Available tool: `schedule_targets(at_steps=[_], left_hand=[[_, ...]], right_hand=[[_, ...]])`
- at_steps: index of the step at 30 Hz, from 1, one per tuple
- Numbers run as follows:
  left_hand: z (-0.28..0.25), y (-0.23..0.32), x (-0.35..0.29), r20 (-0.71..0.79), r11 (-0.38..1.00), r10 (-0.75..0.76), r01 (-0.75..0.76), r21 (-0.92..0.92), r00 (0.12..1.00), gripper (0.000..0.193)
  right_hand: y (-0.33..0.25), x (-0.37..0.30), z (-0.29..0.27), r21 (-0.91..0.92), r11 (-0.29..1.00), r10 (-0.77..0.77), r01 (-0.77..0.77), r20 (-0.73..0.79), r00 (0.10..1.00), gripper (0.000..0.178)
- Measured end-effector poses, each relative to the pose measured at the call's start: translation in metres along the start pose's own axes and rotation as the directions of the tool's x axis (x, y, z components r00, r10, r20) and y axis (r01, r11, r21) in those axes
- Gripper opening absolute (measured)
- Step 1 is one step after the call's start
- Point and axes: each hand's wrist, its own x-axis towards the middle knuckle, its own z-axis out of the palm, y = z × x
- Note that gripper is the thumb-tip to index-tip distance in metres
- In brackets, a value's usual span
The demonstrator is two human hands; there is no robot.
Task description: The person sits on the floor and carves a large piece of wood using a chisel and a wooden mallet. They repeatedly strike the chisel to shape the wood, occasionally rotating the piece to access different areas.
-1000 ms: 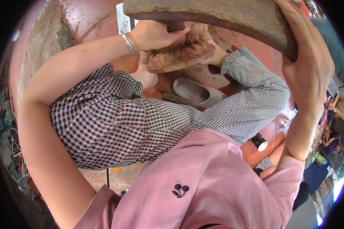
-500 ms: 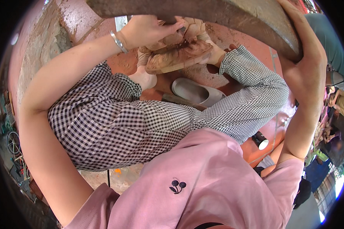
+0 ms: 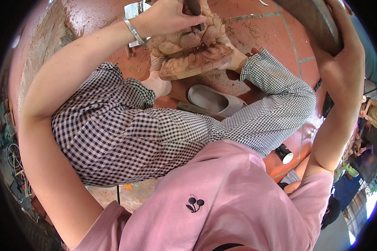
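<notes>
A reddish-brown wooden carving point(image 3: 197, 62) with rounded, petal-like relief rests on the floor between my bare feet point(image 3: 159, 85). My left hand point(image 3: 165, 19), a silver bracelet at its wrist, is closed around a dark chisel point(image 3: 192, 6), whose lower end meets the top of the carving. At the upper right, my right hand point(image 3: 343, 39) grips a thick brown wooden mallet point(image 3: 312, 14), raised close to the camera and apart from the chisel. The far end of the mallet is cut off by the picture's edge.
A grey slipper point(image 3: 215, 100) lies on the red tiled floor point(image 3: 264, 37) below the carving, beside a strip of wood. Near my right knee a black cup point(image 3: 285, 154) lies on its side. Wood chips are scattered about. Another person's leg point(image 3: 366, 50) shows at the right.
The mallet has swung up and right, away from above the carving, with my right hand on it. My left hand has shifted slightly upward, still holding the chisel at the carving.
</notes>
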Motion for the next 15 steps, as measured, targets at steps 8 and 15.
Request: schedule_targets(at_steps=[8,15], left_hand=[[-0.002,0.010,0.003,0.031,0.997,0.034,-0.032,-0.073,0.999,0.023],[0.000,0.011,-0.002,0.051,0.994,-0.087,0.090,-0.058,0.995,0.026]], right_hand=[[-0.019,0.017,-0.018,-0.209,0.977,0.073,-0.045,0.126,0.989,0.048],[0.000,0.007,-0.012,-0.384,0.921,-0.018,0.069,0.136,0.991,0.047]])
